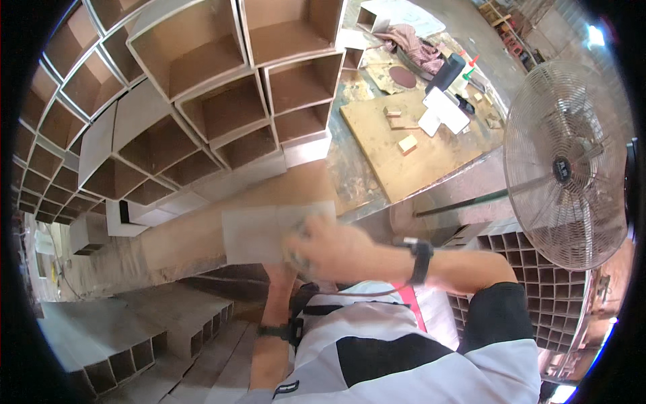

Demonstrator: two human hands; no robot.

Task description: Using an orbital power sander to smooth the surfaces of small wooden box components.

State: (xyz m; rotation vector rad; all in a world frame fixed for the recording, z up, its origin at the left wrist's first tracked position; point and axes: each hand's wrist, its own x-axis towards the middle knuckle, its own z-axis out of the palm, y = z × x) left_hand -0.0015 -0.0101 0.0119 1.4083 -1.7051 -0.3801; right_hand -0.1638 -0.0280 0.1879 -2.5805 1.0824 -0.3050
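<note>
A pale white box or panel (250,232) lies on the brown work surface in front of me, its two faces meeting at a faint edge. My right hand (331,249) is over its right part, smeared by motion, with the fingers curled round a small greyish thing too blurred to name. My left hand (280,272) is at the near edge of the white piece, under my right hand; its fingers are mostly hidden. A thin reddish-brown hose or cord (367,293) runs across my front near the right forearm.
Open-fronted white boxes with brown insides (222,111) are stacked at the left and back. A bench with a wooden board (377,145), small blocks (407,143) and white cards (444,113) stands at the far right. A caged fan (565,165) is at the right, above gridded boxes (538,289).
</note>
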